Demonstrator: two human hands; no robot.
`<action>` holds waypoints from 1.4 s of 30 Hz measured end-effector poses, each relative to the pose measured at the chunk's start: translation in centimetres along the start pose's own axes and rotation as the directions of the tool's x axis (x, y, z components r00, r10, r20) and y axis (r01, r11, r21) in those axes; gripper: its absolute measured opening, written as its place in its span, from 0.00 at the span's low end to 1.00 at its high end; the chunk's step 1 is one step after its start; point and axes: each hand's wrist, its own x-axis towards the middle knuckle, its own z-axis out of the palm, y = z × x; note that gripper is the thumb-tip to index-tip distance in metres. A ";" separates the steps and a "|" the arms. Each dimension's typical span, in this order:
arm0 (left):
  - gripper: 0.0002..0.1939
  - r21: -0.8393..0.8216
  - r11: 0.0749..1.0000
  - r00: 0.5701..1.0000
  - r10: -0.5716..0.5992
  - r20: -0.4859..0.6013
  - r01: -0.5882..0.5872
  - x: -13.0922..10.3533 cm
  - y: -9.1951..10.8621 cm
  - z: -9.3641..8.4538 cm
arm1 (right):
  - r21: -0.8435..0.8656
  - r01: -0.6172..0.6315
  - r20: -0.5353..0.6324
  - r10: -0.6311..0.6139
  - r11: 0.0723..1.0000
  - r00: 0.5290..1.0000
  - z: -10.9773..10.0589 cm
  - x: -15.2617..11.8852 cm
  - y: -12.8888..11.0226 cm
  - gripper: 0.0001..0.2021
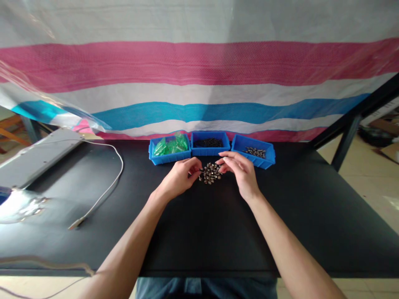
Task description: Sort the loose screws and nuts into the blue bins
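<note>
A small heap of shiny brownish metal pieces (211, 173), which look like screws or similar small fasteners, lies on the black table in front of the bins. At the heap's left edge is my left hand (182, 176), thumb and forefinger pinched together; whatever they hold is too small to name. My right hand (242, 173) reaches in from the other side, fingers loosely curved and apart, their tips at the heap's right edge. No held piece shows in it.
Behind the heap stand three blue bins: the left bin (171, 157) has green plastic packets (171, 145), the middle bin (209, 151) black small parts, the right bin (268, 160) silvery metal parts. A white cable (109, 189) and a grey panel (34, 155) lie left.
</note>
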 end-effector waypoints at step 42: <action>0.05 0.177 0.984 0.991 -0.001 0.137 -0.024 -0.4 -0.2 -0.1 | 0.054 0.135 -0.531 -0.086 0.989 0.843 -1.0 1.2 0.7 0.11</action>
